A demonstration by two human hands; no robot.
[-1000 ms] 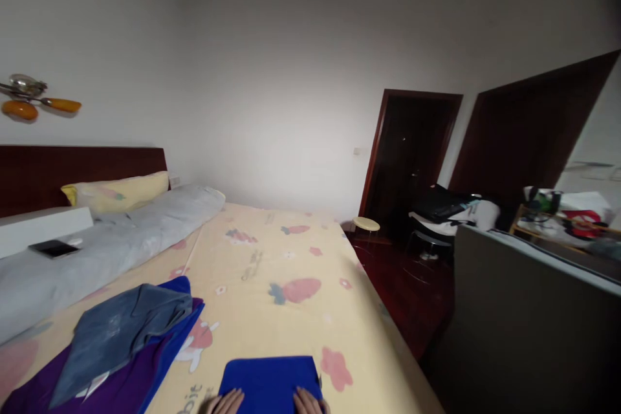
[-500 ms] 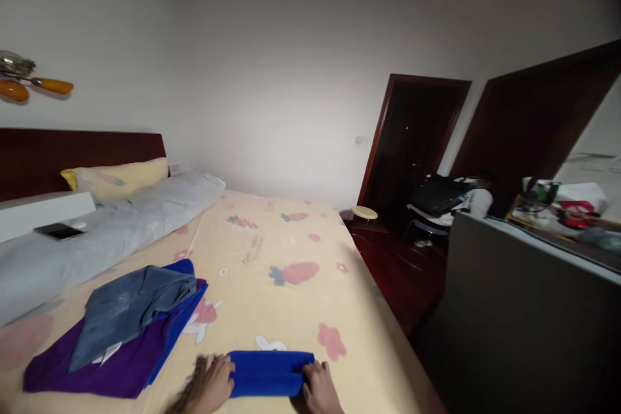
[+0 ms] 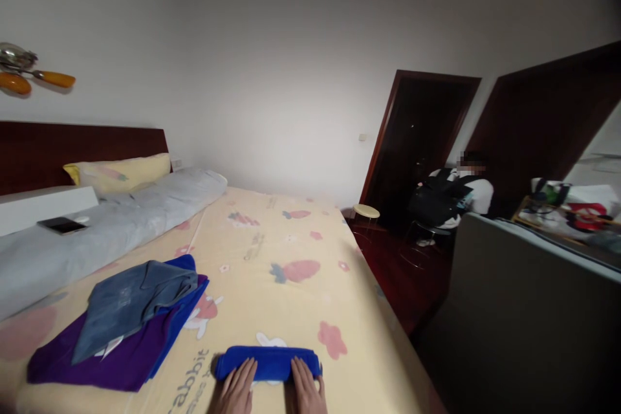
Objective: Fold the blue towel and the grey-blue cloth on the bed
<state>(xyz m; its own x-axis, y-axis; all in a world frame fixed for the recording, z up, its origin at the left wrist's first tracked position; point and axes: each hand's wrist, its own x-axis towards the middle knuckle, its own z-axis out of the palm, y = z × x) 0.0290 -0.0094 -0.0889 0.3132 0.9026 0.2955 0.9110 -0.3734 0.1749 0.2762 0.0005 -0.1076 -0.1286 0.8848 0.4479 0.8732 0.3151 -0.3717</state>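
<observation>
A bright blue cloth (image 3: 272,362), rolled into a narrow bundle, lies crosswise on the bed close to me. My left hand (image 3: 239,387) rests on its left part, fingers stretched out over the top. On the right part lies my right hand (image 3: 306,388), its fingers also extended flat across the roll. Both palms face down, and neither hand is wrapped around the cloth. To the left is a loose pile: a grey-blue cloth (image 3: 130,297) with a white tag, over a purple cloth (image 3: 92,362) and another blue cloth (image 3: 182,323).
The bed sheet (image 3: 272,226) is pale yellow with printed shapes. A phone (image 3: 62,226) lies on a grey bolster (image 3: 145,207). Past the bed stand a round stool (image 3: 366,211) and a seated person (image 3: 478,194). A dark panel (image 3: 514,310) rises at right.
The flat blue cloth has become a narrower, thicker roll. Both my hands have shifted from its side edges onto its top, with fingers straightened. The seated person is more upright.
</observation>
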